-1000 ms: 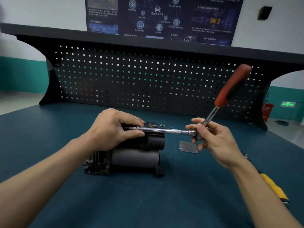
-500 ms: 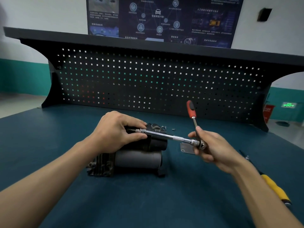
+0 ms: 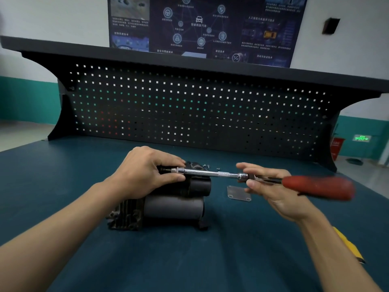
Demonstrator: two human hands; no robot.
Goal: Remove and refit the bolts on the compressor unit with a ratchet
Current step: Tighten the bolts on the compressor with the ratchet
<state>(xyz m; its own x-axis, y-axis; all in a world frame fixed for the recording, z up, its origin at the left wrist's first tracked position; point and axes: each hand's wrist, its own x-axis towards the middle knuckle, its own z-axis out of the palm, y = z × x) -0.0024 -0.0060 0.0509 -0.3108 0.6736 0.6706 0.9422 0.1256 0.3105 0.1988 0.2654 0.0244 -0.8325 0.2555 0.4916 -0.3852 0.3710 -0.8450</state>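
A: What is biggest around the compressor unit [image 3: 174,205]?
B: The table [image 3: 231,260] under it, topped with a smooth dark teal mat. Behind the unit stands a black pegboard [image 3: 189,106] with square holes, and above that a dark poster [image 3: 200,28] on a pale wall.
A: And the unit itself?
B: Dull black metal, ribbed at its left end, with round cylinders. It lies mid-table, long axis left to right.
A: The ratchet [image 3: 315,186]?
B: It is about level with the unit's top. Its blurred red handle points right, and a chrome extension bar [image 3: 210,172] runs left from its head across the unit.
A: The fingers?
B: The left hand [image 3: 139,171] curls its fingers round the bar's left end, above the unit. The right hand [image 3: 280,192] pinches the ratchet's head.
A: Smaller bits?
B: A flat grey metal plate [image 3: 239,193] lies just right of the unit. A yellow-handled tool [image 3: 349,247] is well right, and tiny bolts [image 3: 207,166] are just behind.
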